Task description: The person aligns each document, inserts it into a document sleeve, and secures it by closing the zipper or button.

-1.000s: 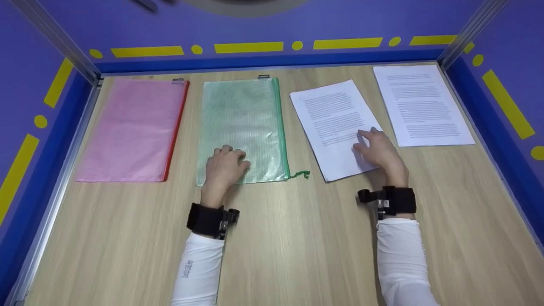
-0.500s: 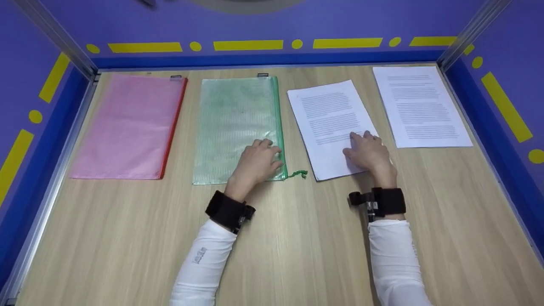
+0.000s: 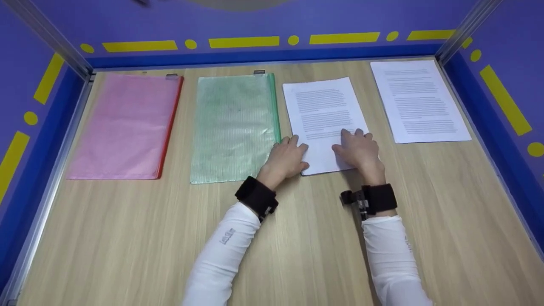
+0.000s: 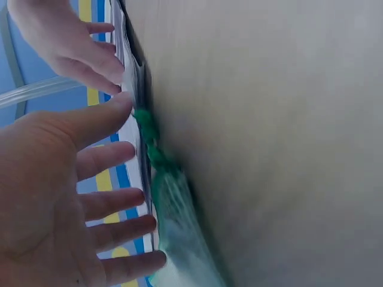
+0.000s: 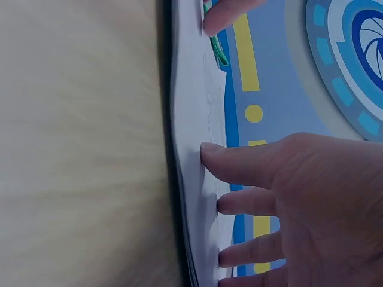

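A stack of printed paper (image 3: 323, 102) lies right of the middle of the table, slightly turned. My right hand (image 3: 361, 151) rests on its lower right part, fingers spread and fingertips on the sheet, as the right wrist view also shows. At the stack's lower left edge is my left hand (image 3: 287, 157), its fingers relaxed and apart, between the stack and the green zip folder (image 3: 236, 127). In the left wrist view the folder's green knotted cord (image 4: 152, 140) shows near the left thumb; the hand hides it in the head view.
A pink zip folder (image 3: 125, 127) with a red edge lies at the left. Another stack of printed paper (image 3: 420, 102) lies at the far right. Purple walls (image 3: 238, 25) with yellow marks enclose the table (image 3: 297, 250) at the back and sides.
My left hand has moved right, from over the green folder to the paper stack's left edge. The stack has shifted left under my right hand and turned a little straighter.
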### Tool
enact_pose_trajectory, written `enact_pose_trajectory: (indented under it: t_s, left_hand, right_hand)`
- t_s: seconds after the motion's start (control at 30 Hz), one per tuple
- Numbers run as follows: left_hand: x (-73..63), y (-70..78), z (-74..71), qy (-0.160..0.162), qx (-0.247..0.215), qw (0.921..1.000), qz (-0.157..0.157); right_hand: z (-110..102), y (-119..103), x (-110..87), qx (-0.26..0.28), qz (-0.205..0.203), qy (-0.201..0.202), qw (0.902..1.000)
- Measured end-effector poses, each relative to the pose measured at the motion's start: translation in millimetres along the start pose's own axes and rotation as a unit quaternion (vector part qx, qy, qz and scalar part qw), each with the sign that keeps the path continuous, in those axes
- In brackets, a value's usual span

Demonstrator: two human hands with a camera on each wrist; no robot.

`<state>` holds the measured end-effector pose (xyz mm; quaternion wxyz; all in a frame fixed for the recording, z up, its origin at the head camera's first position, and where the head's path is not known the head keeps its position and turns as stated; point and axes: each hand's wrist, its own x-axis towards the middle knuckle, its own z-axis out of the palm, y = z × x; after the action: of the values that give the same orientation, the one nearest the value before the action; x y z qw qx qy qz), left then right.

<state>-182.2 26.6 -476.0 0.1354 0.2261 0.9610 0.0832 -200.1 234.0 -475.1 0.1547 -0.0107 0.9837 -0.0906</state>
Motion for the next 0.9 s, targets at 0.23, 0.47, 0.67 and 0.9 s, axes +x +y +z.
enact_pose_trajectory:
  t_s: [0.23,0.47,0.67,0.9]
  left_hand:
    - [4.8,12.4,-1.2,-0.021,0.014,0.9994,-0.022]
    - [3.3,8.3,-1.6,-0.025,0.003,0.9991,-0.033]
    - [6.6,13.3,0.0,-0.030,0.000,0.9990,-0.034]
    - [8.3,16.2,-3.6,-0.032,0.006,0.9987,-0.040]
  right_hand:
    - [-2.6,8.3,0.1,0.022,-0.018,0.005,0.9996]
    - [-15.7,21.9,-0.1,0.152,-0.014,-0.014,0.9882]
    - [-24.1,40.3,4.8,0.217,0.008,-0.004,0.9760]
    - [-39.3,58.4,17.2,0.311,0.045,0.000,0.9493]
